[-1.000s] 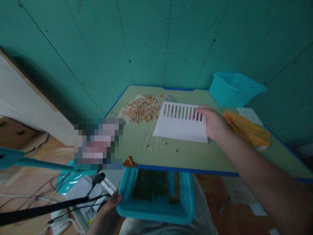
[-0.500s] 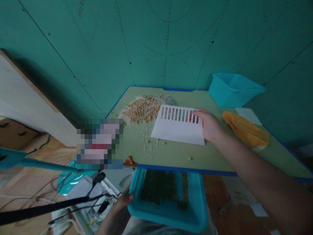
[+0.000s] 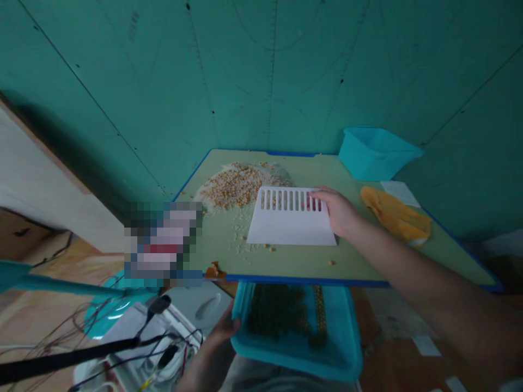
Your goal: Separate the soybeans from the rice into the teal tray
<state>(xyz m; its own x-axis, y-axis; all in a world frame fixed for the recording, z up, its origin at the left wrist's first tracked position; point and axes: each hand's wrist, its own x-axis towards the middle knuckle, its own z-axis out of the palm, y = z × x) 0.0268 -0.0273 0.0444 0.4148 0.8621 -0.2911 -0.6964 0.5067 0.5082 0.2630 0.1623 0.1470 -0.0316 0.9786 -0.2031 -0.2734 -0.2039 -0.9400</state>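
Observation:
My right hand (image 3: 335, 212) grips the right end of a white slotted scraper (image 3: 288, 224) that stands tilted on the green table (image 3: 368, 250), its lower edge on the surface. A heap of yellow grains mixed with white rice (image 3: 239, 185) lies at the table's back left, just beyond the scraper. A few loose grains (image 3: 261, 246) lie in front of it. Below the table's front edge my left hand (image 3: 223, 332) holds the left side of a blue tray (image 3: 300, 354) containing dark green beans and a strip of yellow grains.
A blue tub (image 3: 373, 152) stands at the table's back right, with a yellow cloth (image 3: 394, 215) and a white paper (image 3: 400, 191) beside it. A small orange scrap (image 3: 212, 270) sits on the front left corner. Cables and a black rod (image 3: 65, 359) lie lower left.
The scraper and my right hand have slid left and toward the front edge. My left hand has shifted the blue tray to the right under the table's edge.

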